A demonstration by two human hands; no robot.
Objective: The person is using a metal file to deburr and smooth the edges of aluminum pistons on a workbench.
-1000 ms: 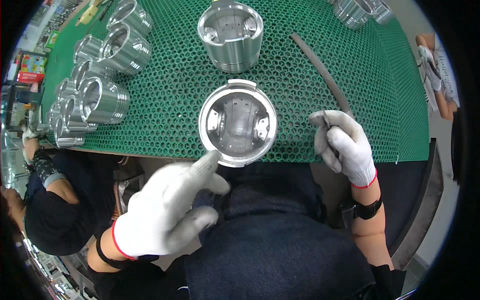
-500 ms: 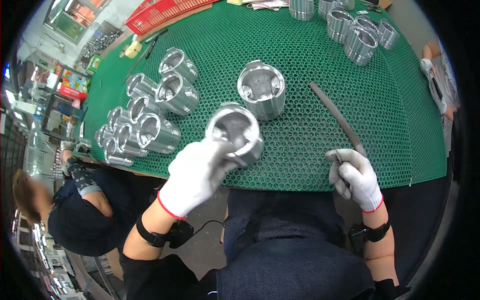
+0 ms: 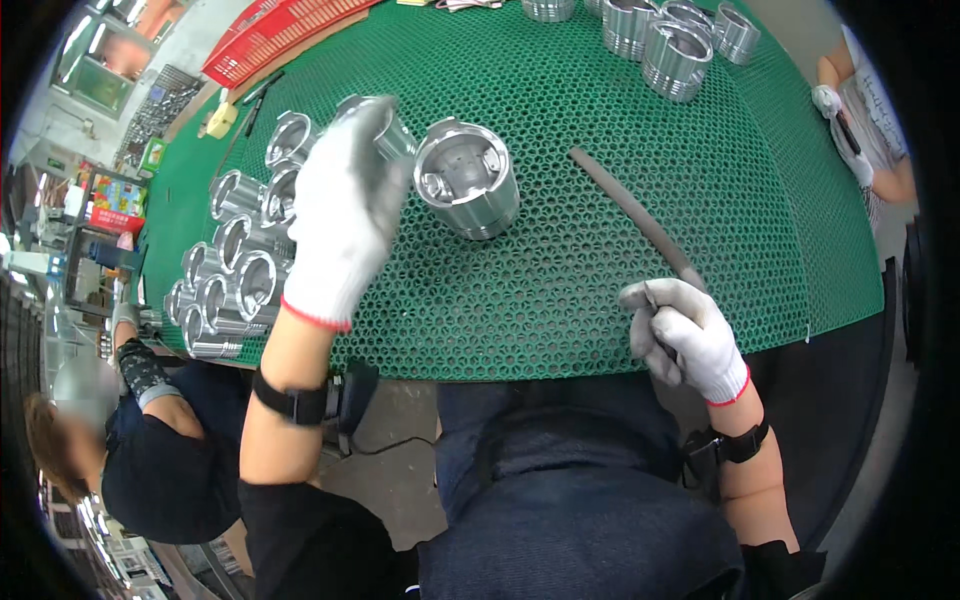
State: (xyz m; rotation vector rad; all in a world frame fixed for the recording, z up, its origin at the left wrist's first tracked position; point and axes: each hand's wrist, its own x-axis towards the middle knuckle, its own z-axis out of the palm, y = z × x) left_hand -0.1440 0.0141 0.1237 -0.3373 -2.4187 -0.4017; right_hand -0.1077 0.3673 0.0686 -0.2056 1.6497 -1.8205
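Observation:
My left hand (image 3: 345,195), in a white glove and blurred, is closed round a silver metal piston (image 3: 395,135) at the right edge of the left-hand group; it hides the piston's left side. Another piston (image 3: 468,185) stands upright just to the right, its open end up. My right hand (image 3: 690,335), gloved too, is closed near the table's front edge. A thin dark edge shows between its fingers, but what they hold I cannot make out. One end of a long grey bar, like a file (image 3: 630,210), reaches the back of this hand.
Several pistons (image 3: 245,245) lie tilted at the left, and more (image 3: 675,60) stand at the far right. A red plastic basket (image 3: 275,45) sits at the far left of the green mesh-topped table (image 3: 500,330). Other people are at the left and right, the right one's gloved hands (image 3: 845,135) holding a dark tool.
My left hand has carried a piston from the near middle to the far left, beside the group. The view has shifted a little. My right hand keeps its closed pose.

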